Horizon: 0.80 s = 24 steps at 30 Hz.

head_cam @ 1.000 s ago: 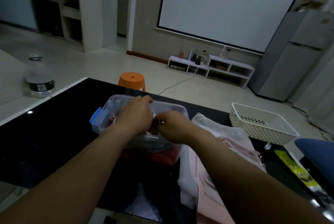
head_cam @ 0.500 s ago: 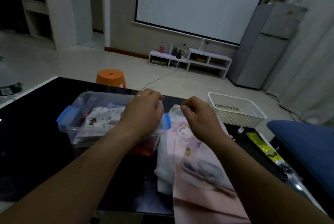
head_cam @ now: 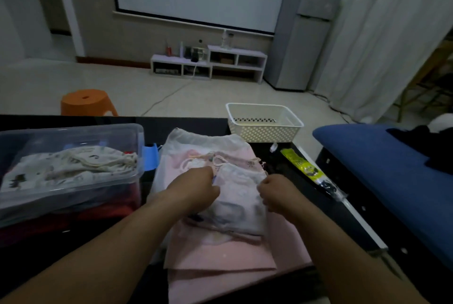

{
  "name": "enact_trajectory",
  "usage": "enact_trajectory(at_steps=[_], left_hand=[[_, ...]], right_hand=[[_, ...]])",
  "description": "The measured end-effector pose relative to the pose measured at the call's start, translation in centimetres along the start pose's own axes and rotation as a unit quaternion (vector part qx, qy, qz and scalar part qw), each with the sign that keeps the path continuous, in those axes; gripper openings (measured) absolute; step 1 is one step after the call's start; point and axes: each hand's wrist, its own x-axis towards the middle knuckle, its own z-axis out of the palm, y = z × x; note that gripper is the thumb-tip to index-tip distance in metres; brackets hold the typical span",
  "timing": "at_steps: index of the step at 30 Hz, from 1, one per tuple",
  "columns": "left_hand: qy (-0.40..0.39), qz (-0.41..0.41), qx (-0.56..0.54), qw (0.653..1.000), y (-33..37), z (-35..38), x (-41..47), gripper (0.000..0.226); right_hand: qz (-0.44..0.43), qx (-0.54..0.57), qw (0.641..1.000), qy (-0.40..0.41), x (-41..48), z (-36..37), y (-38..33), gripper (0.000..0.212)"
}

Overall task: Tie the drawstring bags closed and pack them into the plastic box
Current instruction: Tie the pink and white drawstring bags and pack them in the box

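Drawstring bag (head_cam: 241, 197) lies between left hand (head_cam: 196, 189) and right hand (head_cam: 278, 192), curled fingers (head_cam: 267, 185) pinching its top edge.

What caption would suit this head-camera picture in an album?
Left hand and right hand grip the top drawstring bag beside the plastic box, a printed bag already inside.

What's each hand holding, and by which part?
Left hand grips the top drawstring bag at its mouth's left edge; right hand at the right edge.
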Motion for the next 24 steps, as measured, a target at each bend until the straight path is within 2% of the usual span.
enact_trajectory(at_steps=[2, 5, 9, 12, 15, 17, 18, 21, 24], left_hand=[[-0.021, -0.020, -0.011, 1.000, 0.1, 0.9, 1.1, 0.041], [-0.024, -0.035, -0.043, 0.998, 0.1, 2.0, 2.5, 0.048], [-0.009, -0.050, -0.075, 0.996, 0.6, 2.2, 2.8, 0.023], [0.005, -0.034, -0.157, 0.987, 0.9, 2.2, 2.9, 0.029], [-0.009, -0.032, -0.336, 0.941, 0.6, 1.2, 2.0, 0.021], [-0.045, -0.044, -0.441, 0.895, 0.4, 0.4, 1.0, 0.015], [-0.059, -0.051, -0.468, 0.880, 0.1, 0.1, 0.6, 0.017], [-0.090, -0.082, -0.513, 0.850, -1.0, -0.9, -0.6, 0.023], [-0.125, -0.113, -0.544, 0.822, -2.0, -1.8, -1.9, 0.022]], right_hand=[[0.016, -0.032, 0.999, -0.015, 0.4, 0.4, 0.7, 0.010], [0.029, -0.018, 0.999, -0.015, 0.9, 0.8, 1.0, 0.013], [0.002, 0.015, 1.000, 0.009, 0.9, 0.8, 0.9, 0.030], [-0.013, 0.043, 0.999, 0.009, 1.2, 0.5, 1.5, 0.046], [-0.043, 0.071, 0.996, 0.018, 1.2, 0.5, 1.8, 0.056], [-0.055, 0.150, 0.987, 0.015, 0.6, 0.2, 1.3, 0.049], [-0.052, 0.207, 0.977, -0.002, 0.3, 0.0, 0.9, 0.042], [-0.040, 0.363, 0.927, -0.081, -0.1, -0.3, -0.3, 0.041], [-0.042, 0.433, 0.894, -0.108, -0.9, 0.0, -1.8, 0.034]])
